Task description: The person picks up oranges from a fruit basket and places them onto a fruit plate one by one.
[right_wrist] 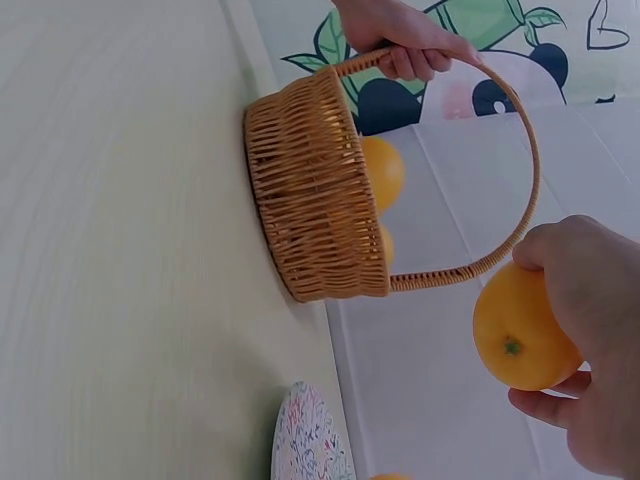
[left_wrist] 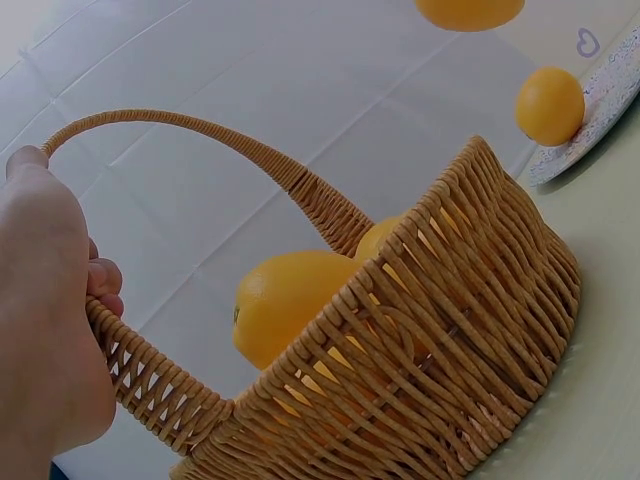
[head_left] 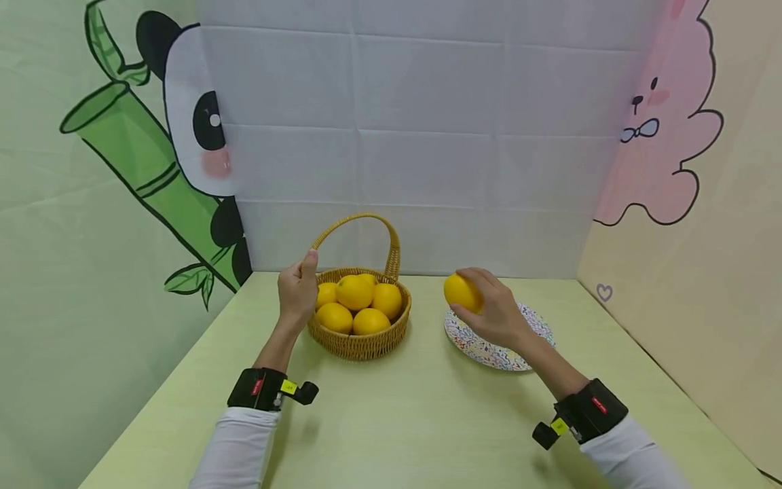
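Observation:
My left hand grips the handle of a wicker basket at its left side; the left wrist view shows the fingers curled round the handle. Several oranges lie heaped in the basket. To its right, my right hand holds an orange between thumb and fingers, above a plate with a colourful speckled pattern. In the right wrist view a green stem spot shows on this held orange. Another orange rests on the plate in the left wrist view; the right hand hides it in the head view.
The basket and plate stand apart on a pale table, toward its back edge. Behind rises a creased white cloth backdrop. A panda and bamboo print covers the left wall, a pink animal print the right.

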`<action>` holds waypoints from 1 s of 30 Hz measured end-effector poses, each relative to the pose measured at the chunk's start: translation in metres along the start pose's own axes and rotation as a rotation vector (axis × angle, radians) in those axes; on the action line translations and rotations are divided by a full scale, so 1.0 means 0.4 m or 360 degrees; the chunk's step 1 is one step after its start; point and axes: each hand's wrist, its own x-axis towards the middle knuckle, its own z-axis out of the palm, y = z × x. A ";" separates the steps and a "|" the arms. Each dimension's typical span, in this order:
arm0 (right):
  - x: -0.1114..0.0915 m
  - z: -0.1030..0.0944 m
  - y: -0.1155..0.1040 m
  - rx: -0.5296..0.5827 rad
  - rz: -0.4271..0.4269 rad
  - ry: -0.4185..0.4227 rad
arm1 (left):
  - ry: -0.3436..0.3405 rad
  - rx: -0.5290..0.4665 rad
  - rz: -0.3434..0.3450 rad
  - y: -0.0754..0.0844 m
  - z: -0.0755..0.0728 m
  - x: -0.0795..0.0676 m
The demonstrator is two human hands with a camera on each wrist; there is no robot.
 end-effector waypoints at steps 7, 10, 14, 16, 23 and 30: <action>-0.008 -0.037 0.048 -0.0037 0.0023 0.0081 | 0.0005 0.0002 -0.0013 -0.001 -0.001 0.000; -0.013 -0.053 0.068 -0.0059 0.0053 0.0111 | 0.0004 0.0000 -0.0003 -0.002 0.000 0.001; -0.020 -0.070 0.094 -0.0080 0.0106 0.0129 | 0.0009 0.0010 0.0005 -0.004 0.001 0.002; -0.024 -0.078 0.107 -0.0083 0.0145 0.0140 | 0.0010 0.0008 0.0005 -0.004 0.001 0.002; -0.040 -0.105 0.155 -0.0088 0.0311 0.0161 | -0.0002 -0.0004 -0.0003 0.002 -0.001 -0.001; -0.058 -0.127 0.201 -0.0126 0.0492 0.0121 | 0.0004 0.0007 0.0003 0.007 -0.002 -0.002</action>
